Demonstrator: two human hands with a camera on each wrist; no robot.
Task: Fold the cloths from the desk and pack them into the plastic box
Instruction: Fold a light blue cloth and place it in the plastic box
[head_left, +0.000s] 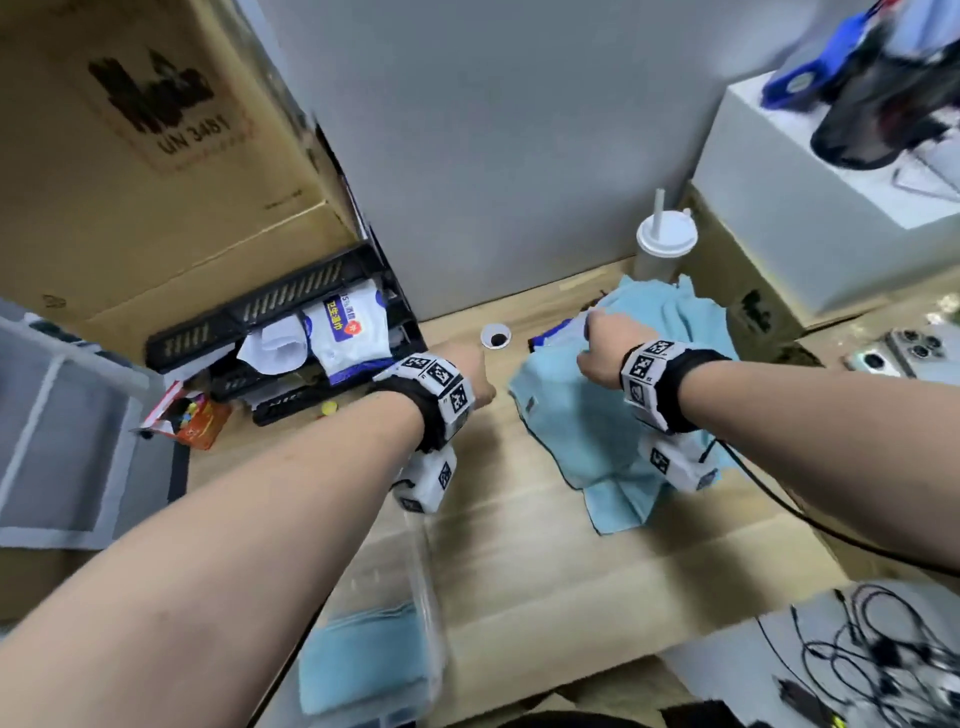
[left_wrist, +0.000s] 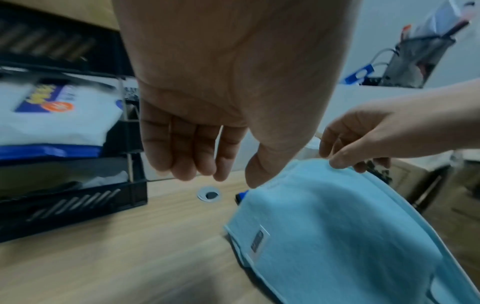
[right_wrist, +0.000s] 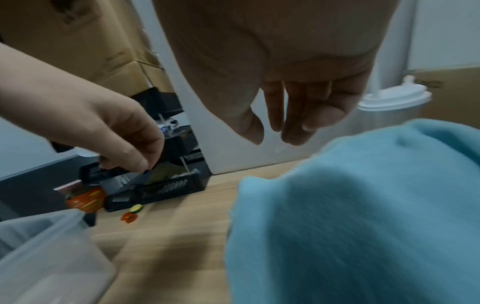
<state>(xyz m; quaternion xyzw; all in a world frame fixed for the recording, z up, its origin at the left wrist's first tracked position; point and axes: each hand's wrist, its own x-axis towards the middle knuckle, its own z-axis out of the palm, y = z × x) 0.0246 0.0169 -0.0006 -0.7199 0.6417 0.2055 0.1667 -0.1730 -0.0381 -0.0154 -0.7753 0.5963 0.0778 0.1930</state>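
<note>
Two hands hovered over the wooden table (head_left: 519, 545): left hand (left_wrist: 207, 123) relaxed, empty; right hand (head_left: 597, 348) touched the blue cloth (head_left: 587, 431), grip unclear.

Black mesh organizer (head_left: 291, 306) holding wipes packet (head_left: 348, 327), lidded cup (head_left: 665, 244), cardboard boxes (head_left: 156, 156), tangled cables (head_left: 883, 665)

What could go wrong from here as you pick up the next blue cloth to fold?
The cup with a straw stands right behind the cloth; lifting the cloth toward it might tip it. A dark blue item peeks out from under the cloth's far edge and could be dragged along. The plastic box sits at the desk's near edge, so a nudge from the left hand may shift it.
</note>
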